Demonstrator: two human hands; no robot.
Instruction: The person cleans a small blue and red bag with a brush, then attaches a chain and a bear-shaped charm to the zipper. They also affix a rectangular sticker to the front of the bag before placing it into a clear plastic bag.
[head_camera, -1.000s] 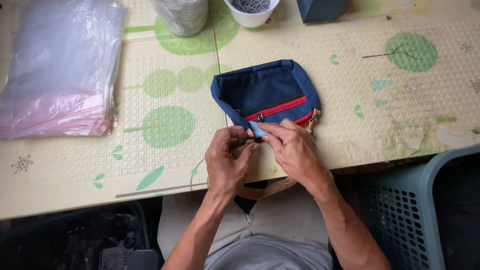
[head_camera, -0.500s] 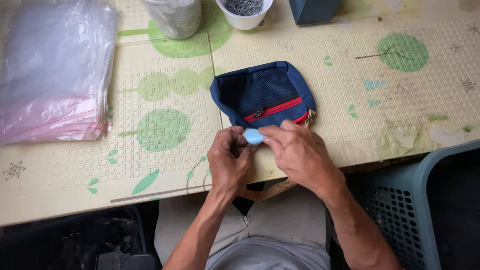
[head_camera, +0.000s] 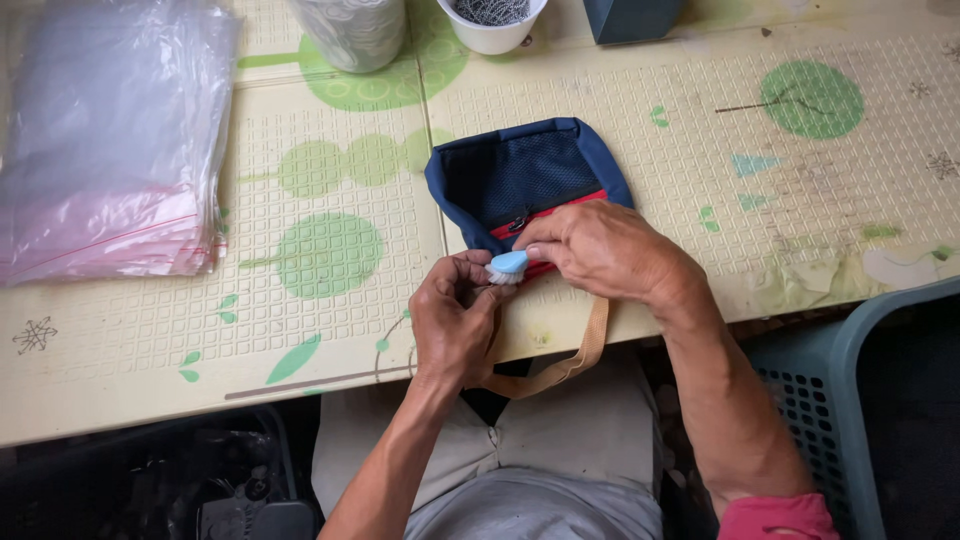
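A small navy blue pouch with a mesh front and a red zip lies on the patterned table, near its front edge. A tan strap hangs from it over the edge. My right hand rests on the pouch's lower part and pinches a small light blue brush. My left hand is just below the brush, fingers curled against its bristles and the pouch's lower left corner. What the left fingers pinch is hidden.
A stack of clear plastic bags with pink zip strips lies at the left. A wrapped roll, a white cup and a dark blue box stand at the far edge. A teal basket sits at the right.
Both hands have shifted slightly along the pouch's lower edge, and the light blue brush now shows more clearly between them. The pouch has stayed in place.
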